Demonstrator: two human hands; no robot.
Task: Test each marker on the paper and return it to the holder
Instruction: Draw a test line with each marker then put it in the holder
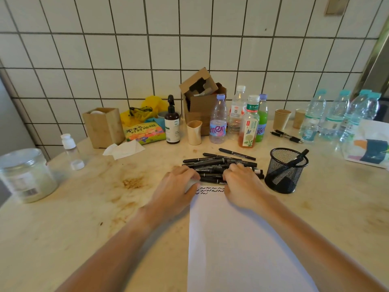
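Paper (237,239) nearest, running from the near table edge up between both forearms to the hands. Squiggle test marks (210,189) at its far end, just between the hands: one full row, a short second row started. So several markers tested already, by the look of it.

Mesh holder (286,171) just right of the right hand, upright, two or so markers (295,162) leaning inside. Pile of black markers (219,165) directly beyond both hands, touching the fingertips; many more there than in the holder. Judgement: early in the task, most of the pile not yet returned to the holder.

Left hand (179,183) palm down at the paper's far left corner, fingers curled over the pile's near left end; a white object under the palm, can't tell what it is or whether it is gripped. Right hand (242,181) palm down at the far right corner, fingers bent into the pile; can't tell if a marker is pinched or only touched. Both forearms stretched forward, flanking the sheet.

Bottles (235,116), paper cups (282,119), a cardboard box (200,98) well beyond the hands by the tiled wall.
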